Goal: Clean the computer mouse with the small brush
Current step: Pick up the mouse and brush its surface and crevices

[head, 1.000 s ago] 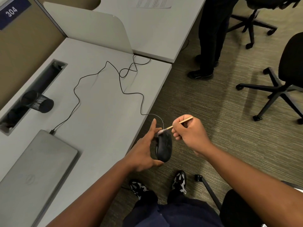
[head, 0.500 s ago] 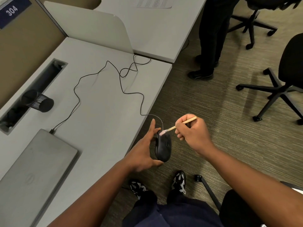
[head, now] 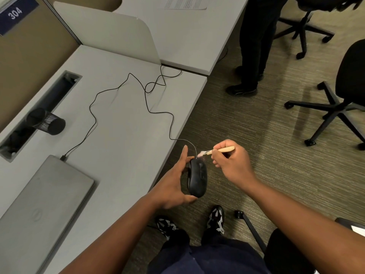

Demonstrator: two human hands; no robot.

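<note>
1. Your grey rectangular desk (head: 122,135) carries a closed grey laptop (head: 39,204) at its near left corner, and a black mesh pen cup (head: 47,123) lies on its side beside the long cable slot (head: 39,109) along the left edge.
2. A thin black cable (head: 94,115) runs from the laptop's far corner, loops across the desk's middle toward the far edge, then trails off the right edge to the mouse.
3. Beyond the desk's right edge, over the carpet, stand another person's dark-trousered legs (head: 254,42) and two black swivel chairs (head: 339,99), all well apart from your hands.
4. A curved grey divider panel (head: 110,32) stands along the far edge; nothing blocks your view of the mouse.
5. The black corded computer mouse (head: 197,177) is off the desk, just past its right edge, held in the air above your shoes, its top toward you.
6. Your left hand (head: 173,184) cradles the mouse from its left side, thumb under the near end, fingers extended up along the far side.
7. Your right hand (head: 231,163) pinches the small wooden-handled brush (head: 219,150) with curled fingers; its pale bristles sit just beside the mouse's cable end, and contact is too blurred to tell.
</note>
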